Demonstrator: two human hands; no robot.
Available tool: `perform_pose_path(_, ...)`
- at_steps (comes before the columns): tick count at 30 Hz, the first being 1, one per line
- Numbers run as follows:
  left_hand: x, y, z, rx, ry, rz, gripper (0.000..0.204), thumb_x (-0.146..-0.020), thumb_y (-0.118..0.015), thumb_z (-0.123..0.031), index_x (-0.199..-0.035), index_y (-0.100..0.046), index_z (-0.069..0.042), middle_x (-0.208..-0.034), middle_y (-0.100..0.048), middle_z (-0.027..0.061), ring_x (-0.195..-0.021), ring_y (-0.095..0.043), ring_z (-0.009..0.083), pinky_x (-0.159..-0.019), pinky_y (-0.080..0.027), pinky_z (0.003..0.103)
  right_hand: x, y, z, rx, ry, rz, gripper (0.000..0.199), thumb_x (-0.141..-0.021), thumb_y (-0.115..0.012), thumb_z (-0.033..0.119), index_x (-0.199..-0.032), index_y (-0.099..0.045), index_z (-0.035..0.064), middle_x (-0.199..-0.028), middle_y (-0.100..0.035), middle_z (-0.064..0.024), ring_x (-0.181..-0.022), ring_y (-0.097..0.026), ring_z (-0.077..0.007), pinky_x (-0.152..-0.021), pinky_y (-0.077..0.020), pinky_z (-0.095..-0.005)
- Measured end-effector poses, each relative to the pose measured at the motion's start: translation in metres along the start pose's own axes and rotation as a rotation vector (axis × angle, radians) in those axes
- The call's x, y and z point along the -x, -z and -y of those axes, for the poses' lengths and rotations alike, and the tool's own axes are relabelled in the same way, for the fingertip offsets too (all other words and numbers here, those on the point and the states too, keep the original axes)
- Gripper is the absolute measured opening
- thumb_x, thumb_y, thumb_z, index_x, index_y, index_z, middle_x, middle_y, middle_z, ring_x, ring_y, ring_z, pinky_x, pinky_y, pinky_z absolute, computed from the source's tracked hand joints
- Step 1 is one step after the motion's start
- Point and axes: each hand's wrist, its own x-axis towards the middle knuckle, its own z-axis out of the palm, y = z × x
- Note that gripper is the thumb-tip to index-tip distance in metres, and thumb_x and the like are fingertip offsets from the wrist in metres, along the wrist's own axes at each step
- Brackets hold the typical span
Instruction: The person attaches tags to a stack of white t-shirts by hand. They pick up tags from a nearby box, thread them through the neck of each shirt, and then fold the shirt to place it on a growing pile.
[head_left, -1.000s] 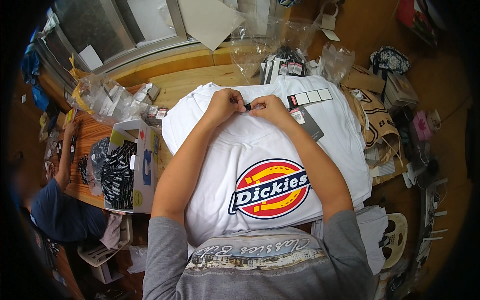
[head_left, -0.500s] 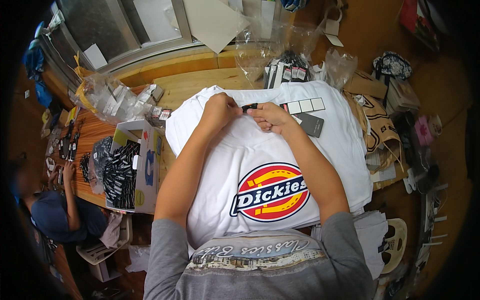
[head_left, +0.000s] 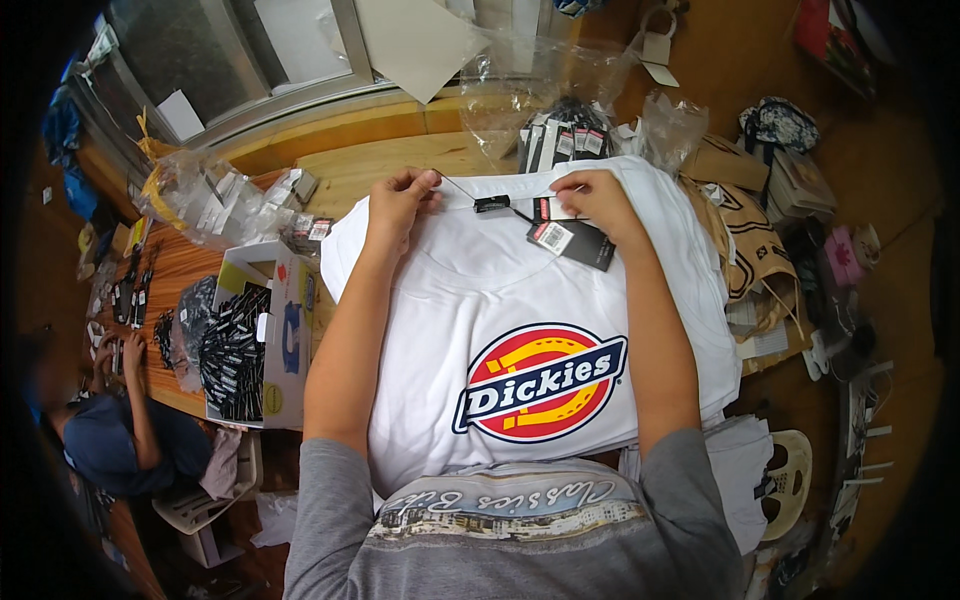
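Observation:
A white T-shirt (head_left: 430,370) with a red, yellow and blue printed emblem lies on a stack of white shirts in front of me. At its neckline, my left hand (head_left: 403,200) is closed, pinching one end of a thin black cord (head_left: 457,186). The cord runs to a small black seal (head_left: 492,203). From the seal, cord leads on to hang tags: a dark grey card (head_left: 586,250) and a white barcode label (head_left: 552,236). My right hand (head_left: 597,200) is closed at the upper edge of a hang tag with a red corner (head_left: 545,209); the fingers partly hide it.
An open carton (head_left: 285,350) of black corded seals stands left. Beyond the shirts lie clear bags (head_left: 205,190) and a bundle of tags (head_left: 565,140). Brown paper bags (head_left: 745,235) are at right. A co-worker (head_left: 120,430) sits at far left, hands on a side table.
My hands have moved apart from the seal they held together. The cord now stretches from my left hand to the seal, and the tags have shifted left and turned.

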Motion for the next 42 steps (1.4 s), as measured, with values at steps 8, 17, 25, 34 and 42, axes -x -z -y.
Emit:
perform_pose_path(8,-0.005,-0.015,-0.012,0.28,-0.045,-0.003,0.014,-0.076,-0.056,-0.014,-0.08,-0.053,-0.001,-0.08,-0.057,0.0071,-0.076,-0.057,0.0155,-0.065,-0.047,0.021,0.016,-0.04,0.007,0.493,0.22,-0.083,0.018,-0.06,-0.064,0.014,-0.077,-0.063,0.0095,-0.071,-0.056,-0.0074,-0.073,-0.054,-0.0207,-0.066,-0.0421,-0.0299)
perform_pose_path(17,0.003,-0.052,-0.007,-0.09,-0.175,0.157,0.013,-0.071,-0.061,-0.011,-0.078,-0.059,0.0,-0.069,-0.056,0.0028,-0.059,-0.048,0.009,-0.056,-0.039,0.019,0.026,-0.031,0.016,-0.032,0.022,0.147,0.013,-0.069,-0.057,0.005,-0.08,-0.06,-0.0009,-0.075,-0.059,-0.0075,-0.064,-0.056,-0.0115,-0.058,-0.043,-0.0202)
perform_pose_path(25,0.019,-0.047,0.001,-0.387,-0.264,0.398,0.012,-0.072,-0.054,0.0,-0.083,-0.059,0.003,-0.073,-0.058,0.0049,-0.069,-0.053,0.0103,-0.067,-0.043,0.023,0.037,-0.021,0.032,-0.331,-0.058,0.377,0.017,-0.072,-0.054,0.002,-0.088,-0.055,-0.0055,-0.074,-0.058,-0.008,-0.066,-0.054,-0.0108,-0.061,-0.0439,-0.0206)
perform_pose_path(34,0.035,-0.051,-0.015,-0.626,-0.575,0.39,0.021,-0.066,-0.054,0.006,-0.084,-0.045,-0.001,-0.063,-0.054,0.0109,-0.061,-0.054,0.0218,-0.059,-0.043,0.027,0.038,-0.032,0.033,-0.212,0.061,0.216,0.016,-0.072,-0.053,0.0,-0.087,-0.056,-0.0054,-0.076,-0.059,-0.0082,-0.07,-0.056,-0.0115,-0.063,-0.0441,-0.0208)
perform_pose_path(42,0.035,-0.052,-0.012,-0.649,-0.541,0.388,0.022,-0.065,-0.059,0.004,-0.081,-0.045,-0.002,-0.064,-0.053,0.0063,-0.061,-0.053,0.0152,-0.059,-0.041,0.025,0.036,-0.038,0.025,-0.094,0.136,0.104,0.016,-0.07,-0.055,0.001,-0.084,-0.058,-0.0035,-0.073,-0.06,-0.0074,-0.066,-0.055,-0.0106,-0.061,-0.0435,-0.0214)
